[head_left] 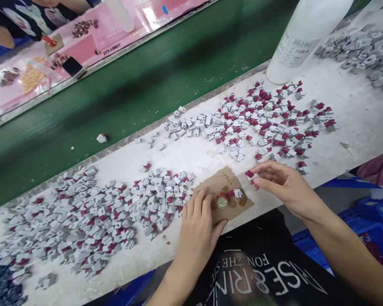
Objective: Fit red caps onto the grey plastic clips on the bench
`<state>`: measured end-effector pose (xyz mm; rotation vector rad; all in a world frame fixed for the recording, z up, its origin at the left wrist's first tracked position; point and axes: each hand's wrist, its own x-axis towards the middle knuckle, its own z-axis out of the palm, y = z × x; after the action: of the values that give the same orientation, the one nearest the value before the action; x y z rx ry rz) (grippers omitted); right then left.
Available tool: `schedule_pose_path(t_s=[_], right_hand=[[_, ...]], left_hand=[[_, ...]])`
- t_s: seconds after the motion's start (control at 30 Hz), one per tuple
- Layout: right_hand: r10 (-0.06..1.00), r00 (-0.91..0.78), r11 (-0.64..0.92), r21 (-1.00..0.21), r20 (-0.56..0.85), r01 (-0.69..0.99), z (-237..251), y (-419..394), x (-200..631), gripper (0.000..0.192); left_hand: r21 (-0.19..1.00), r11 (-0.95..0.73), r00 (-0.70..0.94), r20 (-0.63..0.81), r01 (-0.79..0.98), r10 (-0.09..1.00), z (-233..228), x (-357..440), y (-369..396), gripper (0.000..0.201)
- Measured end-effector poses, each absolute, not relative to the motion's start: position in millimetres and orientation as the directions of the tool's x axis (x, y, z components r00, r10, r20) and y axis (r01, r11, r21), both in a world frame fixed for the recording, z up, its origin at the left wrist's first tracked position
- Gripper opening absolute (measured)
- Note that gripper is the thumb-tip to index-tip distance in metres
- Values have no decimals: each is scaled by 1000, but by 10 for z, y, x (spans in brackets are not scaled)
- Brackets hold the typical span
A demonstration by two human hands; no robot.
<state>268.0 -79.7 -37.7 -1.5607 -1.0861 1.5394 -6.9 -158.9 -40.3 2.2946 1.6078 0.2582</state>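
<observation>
My right hand (285, 185) pinches a small grey-and-dark-red plastic piece (250, 174) between thumb and fingertips, just above the table's right-of-centre part. My left hand (196, 219) lies with its fingers stretched out over the left edge of a brown cardboard piece (215, 182), holding nothing that I can see. On the cardboard stands a small round red-rimmed container (222, 200). Beside it, to the right, lies another grey-and-dark-red piece (236, 193). Dark wet-looking spots mark the cardboard around them.
Piles of similar pieces spread to the left (92, 216) and the back right (261, 114). A white bottle (293, 55) stands at the table's far edge. Beyond runs a green belt (166, 80) with one loose piece (101, 138). Across it, another person (35, 21) sits at a pink table.
</observation>
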Motion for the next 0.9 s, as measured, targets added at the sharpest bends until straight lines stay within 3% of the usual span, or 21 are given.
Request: schedule_pose_path(t_s=[0.2,0.33,0.47,0.57,0.73,0.9], right_hand=[[929,-25,-368,-928,-370,57,-332,-666,2591,46],[923,-71,-382,-920,-377,-81,-312,-596,2489,39],[922,-94,-387,-897,-376,-212,-291,-529,2394,38],[921,-101,-390,-878,-377,-278,-250,-492,2328,39],[921,-155,-386,-893,-357,-233,-174,-516,2222,38],[938,-169,-328,-932,-302,-156,-142,-580,2140,37]], left_hand=[[310,-381,399,6,871,917,-394,-91,-1336,65],[278,-398,412,12,874,911,-425,-111,-1192,60],[323,-364,391,-21,874,920,-452,-154,-1053,57],[419,-317,370,-48,851,928,-358,-150,-971,54],[772,-123,236,-36,624,971,-55,-2,-876,45],[814,-102,151,18,572,988,95,111,-810,56]])
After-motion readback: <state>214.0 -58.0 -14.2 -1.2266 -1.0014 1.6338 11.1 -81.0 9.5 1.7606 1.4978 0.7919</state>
